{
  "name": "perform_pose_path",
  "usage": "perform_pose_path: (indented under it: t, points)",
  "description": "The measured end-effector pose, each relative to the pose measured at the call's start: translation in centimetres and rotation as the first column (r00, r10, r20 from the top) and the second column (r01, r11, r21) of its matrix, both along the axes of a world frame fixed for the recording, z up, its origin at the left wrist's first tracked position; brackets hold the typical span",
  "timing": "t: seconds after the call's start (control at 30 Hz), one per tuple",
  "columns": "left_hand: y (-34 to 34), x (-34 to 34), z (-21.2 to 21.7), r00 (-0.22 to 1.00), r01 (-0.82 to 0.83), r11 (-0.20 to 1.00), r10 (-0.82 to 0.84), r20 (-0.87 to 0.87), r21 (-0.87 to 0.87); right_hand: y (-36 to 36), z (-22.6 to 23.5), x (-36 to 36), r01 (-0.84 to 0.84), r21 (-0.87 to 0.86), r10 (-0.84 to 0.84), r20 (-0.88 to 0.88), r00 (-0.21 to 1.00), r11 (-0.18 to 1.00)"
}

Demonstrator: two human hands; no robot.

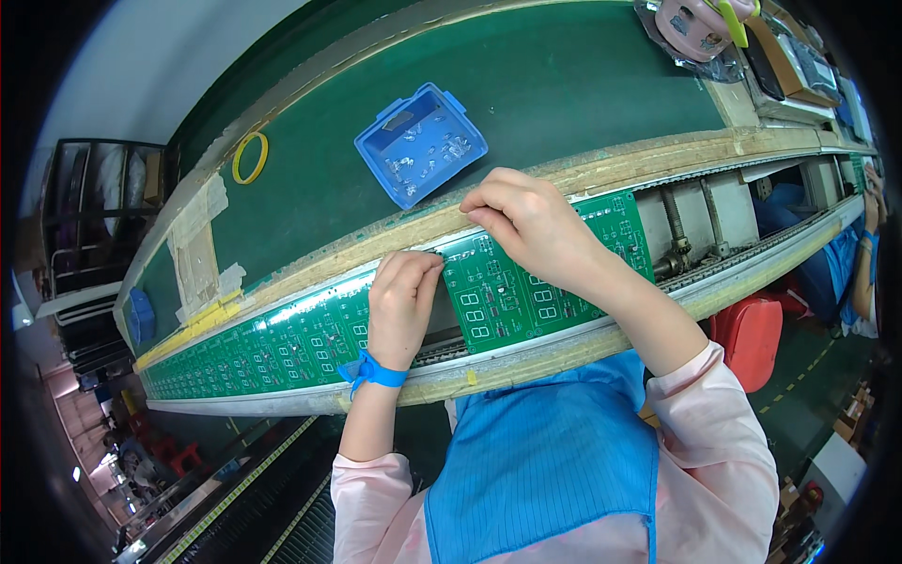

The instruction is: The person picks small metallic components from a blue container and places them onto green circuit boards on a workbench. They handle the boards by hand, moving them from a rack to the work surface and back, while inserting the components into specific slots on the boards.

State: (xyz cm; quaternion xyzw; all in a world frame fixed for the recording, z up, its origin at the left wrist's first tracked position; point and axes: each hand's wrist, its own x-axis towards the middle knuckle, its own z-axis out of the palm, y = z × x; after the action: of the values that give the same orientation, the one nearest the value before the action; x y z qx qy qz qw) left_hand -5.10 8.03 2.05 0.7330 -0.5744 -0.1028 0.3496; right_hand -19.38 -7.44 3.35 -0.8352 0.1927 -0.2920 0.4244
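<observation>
A green circuit board with white printed outlines and small parts lies on the conveyor rails in front of me. My left hand, a blue strap around its wrist, has its fingers pinched together at the board's upper left corner. Whatever those fingertips hold is too small to make out. My right hand reaches over the board, thumb and forefinger pinched above the wooden ledge. Its fingertips also hide what they hold, if anything. Beyond the hands stands a blue plastic bin with small clear parts scattered inside.
More green boards line the conveyor to the left. A yellow tape roll lies on the green bench. A pink container stands at the far right. Along the near side runs the conveyor's edge. Another person's arm shows at the right.
</observation>
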Motion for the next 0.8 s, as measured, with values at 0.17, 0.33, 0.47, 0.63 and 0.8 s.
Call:
perform_pose_path:
  t: [0.17, 0.33, 0.47, 0.63, 0.8]
  points:
    - [-0.9, -0.3, 1.8, 0.990, 0.073, 0.992, -0.085, 0.115, 0.104, 0.1, 0.2, 0.0, 0.009, 0.005, -0.009, -0.005, 1.000, 1.000]
    - [-1.2, -0.4, 2.1, 0.978, 0.096, 0.982, -0.123, 0.167, 0.161, 0.2, 0.8, 0.0, -0.003, 0.420, 0.036, -0.071, 0.997, 0.908]
    - [-1.2, -0.6, 2.1, 0.970, 0.096, 0.975, -0.137, 0.203, 0.201, 0.2, 1.0, -0.1, -0.021, 0.740, 0.095, -0.058, 0.994, 0.673]
    - [-1.2, -0.8, 1.9, 0.975, 0.066, 0.977, -0.107, 0.196, 0.204, 0.3, 1.1, -0.2, -0.056, 0.793, 0.110, -0.015, 0.994, 0.607]
    - [-0.8, -0.8, 2.5, 0.991, 0.041, 0.978, -0.066, 0.119, 0.203, 0.7, 0.6, -0.1, -0.164, 0.717, 0.133, 0.100, 0.986, 0.677]
